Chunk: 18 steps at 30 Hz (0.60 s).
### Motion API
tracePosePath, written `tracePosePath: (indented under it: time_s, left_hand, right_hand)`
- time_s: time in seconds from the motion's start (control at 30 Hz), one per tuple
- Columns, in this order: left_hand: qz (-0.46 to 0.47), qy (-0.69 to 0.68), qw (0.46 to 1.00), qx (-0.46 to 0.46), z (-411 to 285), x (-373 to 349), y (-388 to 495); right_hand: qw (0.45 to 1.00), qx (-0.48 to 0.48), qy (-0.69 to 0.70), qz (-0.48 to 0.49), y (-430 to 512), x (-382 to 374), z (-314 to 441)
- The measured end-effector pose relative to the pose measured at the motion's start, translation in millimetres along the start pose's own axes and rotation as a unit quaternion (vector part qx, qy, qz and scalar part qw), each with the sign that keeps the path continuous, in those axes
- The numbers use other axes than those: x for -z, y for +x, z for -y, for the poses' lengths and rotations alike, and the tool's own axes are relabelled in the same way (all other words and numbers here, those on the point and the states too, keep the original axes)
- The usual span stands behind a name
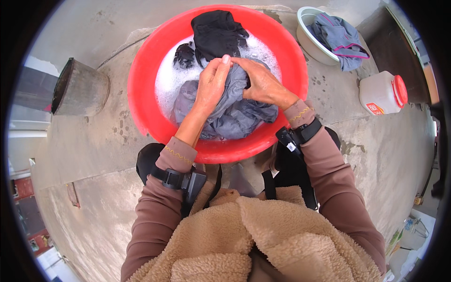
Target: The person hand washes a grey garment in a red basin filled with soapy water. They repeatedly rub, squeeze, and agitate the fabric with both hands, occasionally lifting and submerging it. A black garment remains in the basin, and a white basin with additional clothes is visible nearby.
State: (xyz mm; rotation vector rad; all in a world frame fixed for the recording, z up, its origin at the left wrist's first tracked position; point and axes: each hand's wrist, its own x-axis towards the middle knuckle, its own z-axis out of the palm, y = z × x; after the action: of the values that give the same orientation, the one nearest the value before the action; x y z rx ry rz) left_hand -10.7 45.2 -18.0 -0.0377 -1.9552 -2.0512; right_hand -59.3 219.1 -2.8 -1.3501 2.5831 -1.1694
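Observation:
A wet grey garment (230, 114) lies bunched in the near half of a large red plastic basin (142, 84). My left hand (213, 83) grips a raised fold of it, thumb uppermost. Close beside it, my right hand (262, 79) clasps the same cloth with curved fingers, and the fingertips of both hands nearly meet. White suds (167, 83) cover the water around the cloth. Towards the far rim a black garment (216, 33) rests partly out of the water, and a smaller piece of black cloth (184, 55) floats to its left.
A pale basin (313, 49) at the far right holds a grey garment with pink trim (338, 35). Nearer stands a whitish plastic jug with a red lid (378, 93). On the left is a worn metal bucket (82, 88). The concrete floor (95, 197) has wet spots.

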Motion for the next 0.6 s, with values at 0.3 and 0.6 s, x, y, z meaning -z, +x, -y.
tracePosePath:
  time_s: [0.3,0.6]
  left_hand:
    - [0.190,0.286,0.938,-0.039,5.3,68.7,-4.8]
    - [0.187,0.366,0.906,-0.100,18.6,57.9,-5.0]
  right_hand:
    - [0.925,-0.146,0.237,-0.259,-4.3,50.8,-17.2]
    - [0.827,0.036,0.503,-0.250,-18.3,75.8,36.8]
